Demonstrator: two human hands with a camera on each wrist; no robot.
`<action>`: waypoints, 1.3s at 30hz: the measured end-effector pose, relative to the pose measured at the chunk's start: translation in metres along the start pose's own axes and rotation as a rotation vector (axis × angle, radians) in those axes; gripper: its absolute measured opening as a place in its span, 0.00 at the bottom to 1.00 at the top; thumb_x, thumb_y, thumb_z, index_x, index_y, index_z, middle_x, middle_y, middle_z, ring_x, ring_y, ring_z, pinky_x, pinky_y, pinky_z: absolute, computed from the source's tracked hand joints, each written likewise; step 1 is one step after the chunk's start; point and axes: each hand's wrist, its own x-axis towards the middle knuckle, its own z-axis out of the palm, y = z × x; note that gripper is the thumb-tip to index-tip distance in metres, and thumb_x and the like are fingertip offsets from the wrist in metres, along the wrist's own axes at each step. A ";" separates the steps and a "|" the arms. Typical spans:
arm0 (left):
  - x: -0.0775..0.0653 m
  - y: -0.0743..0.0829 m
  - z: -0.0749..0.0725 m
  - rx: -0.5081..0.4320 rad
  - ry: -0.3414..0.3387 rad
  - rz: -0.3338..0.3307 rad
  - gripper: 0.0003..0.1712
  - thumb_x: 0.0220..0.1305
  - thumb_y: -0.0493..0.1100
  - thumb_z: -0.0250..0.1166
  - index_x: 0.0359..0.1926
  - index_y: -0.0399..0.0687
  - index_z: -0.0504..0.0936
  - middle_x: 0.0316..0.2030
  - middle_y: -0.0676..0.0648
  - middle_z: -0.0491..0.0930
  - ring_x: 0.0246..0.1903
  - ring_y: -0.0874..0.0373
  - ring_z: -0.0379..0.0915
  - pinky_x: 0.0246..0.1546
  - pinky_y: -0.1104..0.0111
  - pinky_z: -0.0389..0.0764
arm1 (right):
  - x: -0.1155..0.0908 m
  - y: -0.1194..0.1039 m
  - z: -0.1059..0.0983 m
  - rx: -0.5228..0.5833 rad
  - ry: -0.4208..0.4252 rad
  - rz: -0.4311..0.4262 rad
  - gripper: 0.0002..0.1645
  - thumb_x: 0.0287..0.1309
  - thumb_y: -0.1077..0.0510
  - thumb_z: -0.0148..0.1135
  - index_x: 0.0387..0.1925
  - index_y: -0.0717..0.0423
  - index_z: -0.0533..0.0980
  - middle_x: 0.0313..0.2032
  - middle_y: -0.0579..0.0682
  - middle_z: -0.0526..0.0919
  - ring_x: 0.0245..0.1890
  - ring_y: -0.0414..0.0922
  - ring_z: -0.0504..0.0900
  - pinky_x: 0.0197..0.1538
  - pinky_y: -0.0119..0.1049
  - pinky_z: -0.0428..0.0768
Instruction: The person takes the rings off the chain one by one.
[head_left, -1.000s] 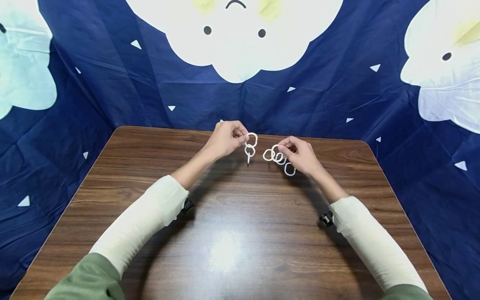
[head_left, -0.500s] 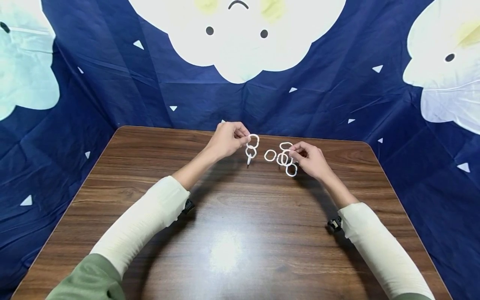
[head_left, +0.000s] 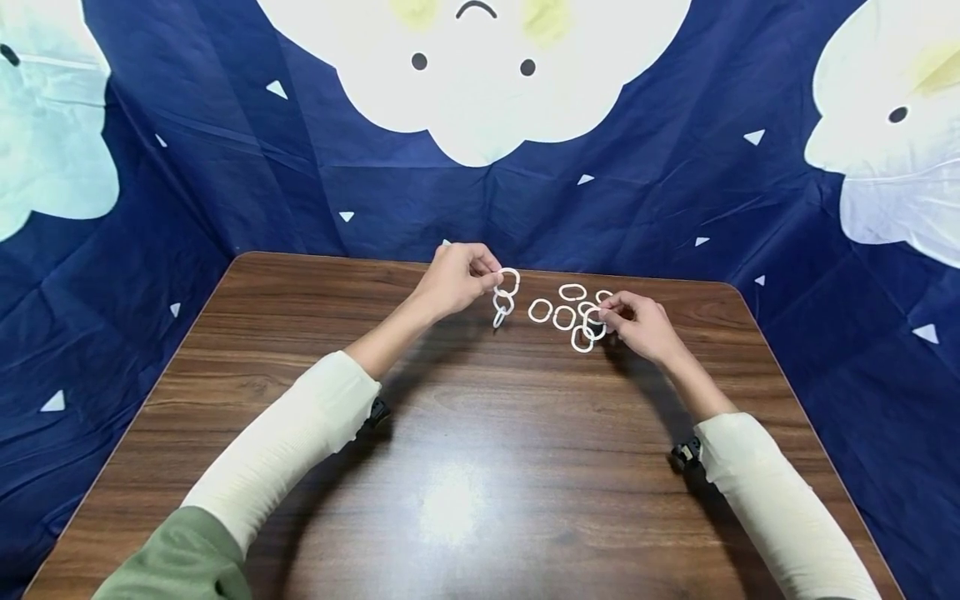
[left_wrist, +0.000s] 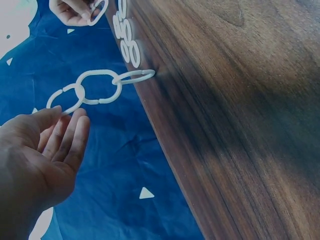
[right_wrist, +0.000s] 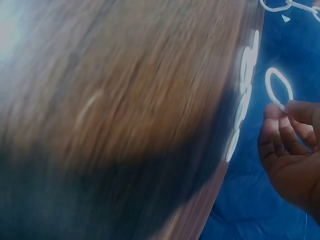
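My left hand (head_left: 459,279) pinches the top link of a short chain (left_wrist: 99,72) of three white plastic links between thumb and fingertips. The chain hangs near the far edge of the table, its lowest link close over the wood. To the right, my right hand (head_left: 641,323) pinches a single white link (right_wrist: 268,86) between thumb and fingers; in the right wrist view it stands up from the fingertips. In the head view that link overlaps several loose white links (head_left: 555,319) lying on the table beneath and left of the hand.
The brown wood-grain table (head_left: 480,433) ends in a rounded far edge just behind both hands. A dark blue cloth (head_left: 405,192) with white clouds and small triangles hangs behind and at both sides. A black device (head_left: 686,454) sits at the right wrist.
My right hand has moved to the right with its link, across the loose links, and more of these now show. My left hand and its chain have hardly moved.
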 end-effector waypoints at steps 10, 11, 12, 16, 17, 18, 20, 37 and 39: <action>0.000 0.001 -0.003 0.002 -0.007 -0.003 0.04 0.77 0.41 0.74 0.44 0.44 0.92 0.39 0.45 0.94 0.35 0.56 0.88 0.39 0.69 0.83 | -0.003 0.013 -0.012 -0.041 -0.006 0.043 0.11 0.79 0.56 0.69 0.51 0.60 0.88 0.35 0.60 0.92 0.33 0.49 0.89 0.36 0.28 0.79; 0.000 0.000 -0.002 0.002 -0.008 -0.003 0.05 0.77 0.41 0.74 0.44 0.44 0.92 0.39 0.45 0.94 0.35 0.56 0.88 0.40 0.69 0.83 | -0.004 0.014 -0.013 -0.039 -0.012 0.051 0.11 0.79 0.56 0.69 0.50 0.60 0.87 0.35 0.61 0.92 0.33 0.48 0.89 0.36 0.28 0.80; 0.000 0.000 -0.002 0.002 -0.008 -0.003 0.05 0.77 0.41 0.74 0.44 0.44 0.92 0.39 0.45 0.94 0.36 0.56 0.88 0.40 0.69 0.83 | -0.004 0.015 -0.013 -0.035 -0.021 0.059 0.11 0.79 0.57 0.69 0.50 0.61 0.87 0.35 0.61 0.92 0.32 0.47 0.89 0.36 0.28 0.82; 0.000 -0.001 -0.002 0.001 -0.011 -0.008 0.04 0.77 0.41 0.74 0.44 0.44 0.92 0.39 0.45 0.94 0.36 0.55 0.87 0.41 0.68 0.82 | -0.005 0.020 -0.014 -0.004 -0.062 0.110 0.12 0.79 0.58 0.68 0.51 0.65 0.86 0.35 0.60 0.92 0.31 0.41 0.89 0.35 0.32 0.88; 0.000 -0.001 -0.001 0.002 -0.012 -0.009 0.04 0.77 0.41 0.74 0.44 0.44 0.92 0.39 0.45 0.94 0.36 0.55 0.87 0.41 0.68 0.82 | -0.005 0.021 -0.014 0.002 -0.073 0.123 0.12 0.79 0.58 0.68 0.51 0.66 0.86 0.35 0.59 0.92 0.31 0.40 0.89 0.35 0.32 0.89; 0.000 -0.001 -0.001 0.003 -0.013 -0.010 0.04 0.77 0.41 0.74 0.44 0.44 0.92 0.39 0.45 0.94 0.36 0.56 0.87 0.41 0.68 0.82 | -0.005 0.022 -0.014 0.006 -0.083 0.133 0.13 0.79 0.58 0.68 0.51 0.66 0.86 0.36 0.59 0.92 0.31 0.39 0.88 0.36 0.33 0.90; 0.000 -0.001 -0.001 0.002 -0.016 -0.012 0.04 0.77 0.41 0.74 0.44 0.44 0.92 0.39 0.45 0.94 0.36 0.56 0.87 0.40 0.69 0.82 | -0.006 0.024 -0.014 0.017 -0.097 0.157 0.13 0.79 0.58 0.68 0.52 0.67 0.86 0.36 0.58 0.92 0.31 0.37 0.88 0.35 0.33 0.90; 0.002 0.001 0.003 -0.016 -0.018 0.000 0.03 0.76 0.38 0.74 0.44 0.42 0.92 0.39 0.44 0.95 0.34 0.58 0.86 0.39 0.70 0.81 | -0.002 0.031 -0.015 -0.056 -0.107 0.237 0.14 0.76 0.55 0.71 0.46 0.65 0.88 0.27 0.52 0.91 0.24 0.39 0.83 0.28 0.33 0.82; 0.003 0.001 0.004 -0.014 -0.022 -0.001 0.03 0.76 0.38 0.74 0.44 0.42 0.92 0.39 0.44 0.95 0.34 0.59 0.87 0.40 0.71 0.81 | -0.001 0.031 -0.016 -0.068 -0.104 0.243 0.13 0.76 0.55 0.71 0.45 0.64 0.88 0.26 0.51 0.91 0.23 0.40 0.83 0.28 0.32 0.81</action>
